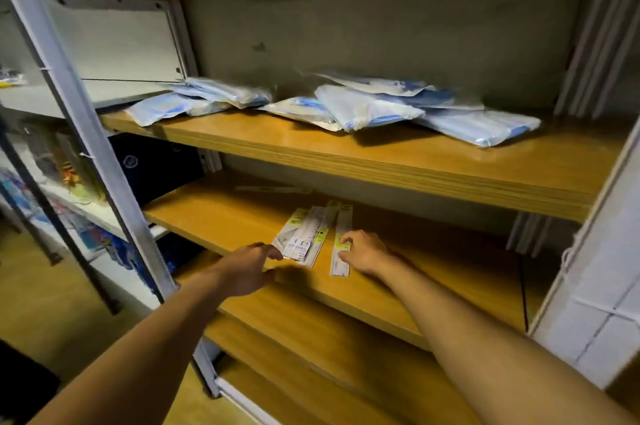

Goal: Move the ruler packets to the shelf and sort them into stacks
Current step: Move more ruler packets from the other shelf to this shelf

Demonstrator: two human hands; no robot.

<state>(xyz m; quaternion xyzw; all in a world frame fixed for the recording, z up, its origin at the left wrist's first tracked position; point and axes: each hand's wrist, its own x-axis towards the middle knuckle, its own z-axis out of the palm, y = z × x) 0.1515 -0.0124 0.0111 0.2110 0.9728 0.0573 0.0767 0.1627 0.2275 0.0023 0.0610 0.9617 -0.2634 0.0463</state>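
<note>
Several long white ruler packets with yellow labels lie on the middle wooden shelf (242,217). A fanned pile of ruler packets (308,234) sits to the left, and a single ruler packet (343,227) lies apart just to its right. My right hand (363,251) rests on that single packet, fingers and thumb pinching its right edge. My left hand (249,265) hovers at the shelf's front edge, fingers loosely spread, its fingertip near the pile's lower left corner and holding nothing. Another ruler packet (273,188) lies far back in the shadow.
The upper shelf (381,161) carries several blue and white plastic-wrapped packs (363,106). A grey metal upright (86,134) stands at the left, with a neighbouring rack of colourful goods (69,179) beyond it. A white post (595,286) borders the right side.
</note>
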